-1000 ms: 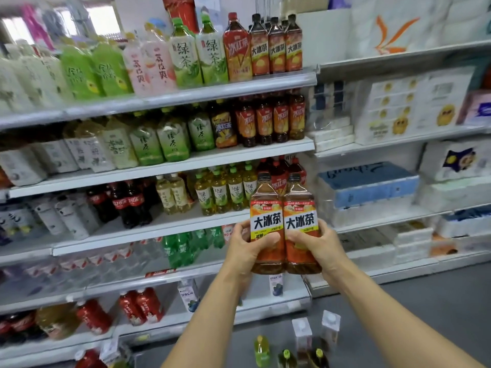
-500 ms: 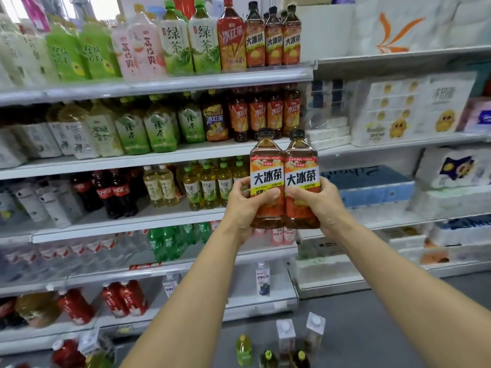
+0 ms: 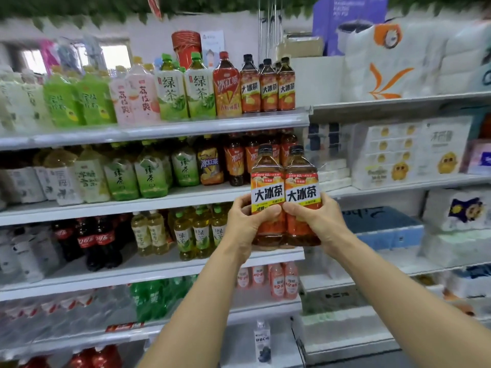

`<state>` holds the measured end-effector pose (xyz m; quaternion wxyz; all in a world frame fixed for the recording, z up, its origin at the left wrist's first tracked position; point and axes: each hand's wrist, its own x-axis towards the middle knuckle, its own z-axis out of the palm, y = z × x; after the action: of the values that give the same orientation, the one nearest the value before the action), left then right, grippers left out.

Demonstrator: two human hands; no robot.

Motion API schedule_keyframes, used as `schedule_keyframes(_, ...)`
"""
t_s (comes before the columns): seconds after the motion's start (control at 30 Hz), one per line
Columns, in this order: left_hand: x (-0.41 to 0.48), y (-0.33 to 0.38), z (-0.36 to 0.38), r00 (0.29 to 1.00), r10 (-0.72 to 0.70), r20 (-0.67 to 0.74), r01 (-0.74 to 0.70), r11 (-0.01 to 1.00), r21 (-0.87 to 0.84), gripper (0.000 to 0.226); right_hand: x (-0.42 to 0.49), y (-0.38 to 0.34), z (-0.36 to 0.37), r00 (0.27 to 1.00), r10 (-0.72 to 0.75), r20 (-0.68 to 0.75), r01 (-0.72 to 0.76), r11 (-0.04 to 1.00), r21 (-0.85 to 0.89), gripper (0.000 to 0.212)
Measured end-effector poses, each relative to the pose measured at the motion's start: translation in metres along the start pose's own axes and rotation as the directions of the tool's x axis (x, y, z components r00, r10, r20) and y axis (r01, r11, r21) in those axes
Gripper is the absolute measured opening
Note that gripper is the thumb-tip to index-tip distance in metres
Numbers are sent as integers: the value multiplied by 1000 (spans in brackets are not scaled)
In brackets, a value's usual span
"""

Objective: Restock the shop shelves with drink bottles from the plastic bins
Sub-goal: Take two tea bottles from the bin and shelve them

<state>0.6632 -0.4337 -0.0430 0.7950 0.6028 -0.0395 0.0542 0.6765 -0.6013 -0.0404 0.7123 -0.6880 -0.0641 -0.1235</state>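
Two orange-labelled iced tea bottles stand side by side in front of me, upright and touching. My left hand [image 3: 247, 224] grips the left iced tea bottle [image 3: 267, 181] at its lower half. My right hand [image 3: 318, 221] grips the right iced tea bottle [image 3: 301, 181] the same way. Both bottles hang in front of the right end of the drinks shelves, level with the second shelf [image 3: 186, 192]. Three matching iced tea bottles [image 3: 268, 86] stand at the right end of the top shelf [image 3: 212, 126].
The drinks shelves hold green tea bottles [image 3: 183, 91], cola bottles [image 3: 90, 240] and pink drinks [image 3: 276, 280]. To the right, tissue and paper packs [image 3: 398, 150] fill a second shelving unit. No plastic bins are in view.
Both hands have lifted the two bottles from the third shelf's level to the second shelf's level, and my view has tilted upward; the floor items have dropped out of sight.
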Motion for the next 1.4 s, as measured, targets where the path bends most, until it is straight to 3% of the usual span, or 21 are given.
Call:
schedule_keyframes(0.5,179,77,6,980,178,84,-182,983,38,72,162,-54,43,979,-164,-122,168,985,31,61)
schedule_keyframes(0.77,243,127,27,949,283,138,-291,956,40,63,231,-96,48,945,-285,-163,282,959,-40,58)
schedule_keyframes(0.9,276,153,44,931,332,150,-338,941,16,61,262,-128,48,930,-322,-174,319,947,-50,43)
schedule_keyframes(1.0,301,164,54,919,366,149,-370,929,-2,61,285,-143,46,927,-336,-165,336,941,-29,32)
schedule_keyframes(1.4,379,174,87,886,447,124,-462,875,145,68,363,-152,36,935,-313,-170,312,950,-32,34)
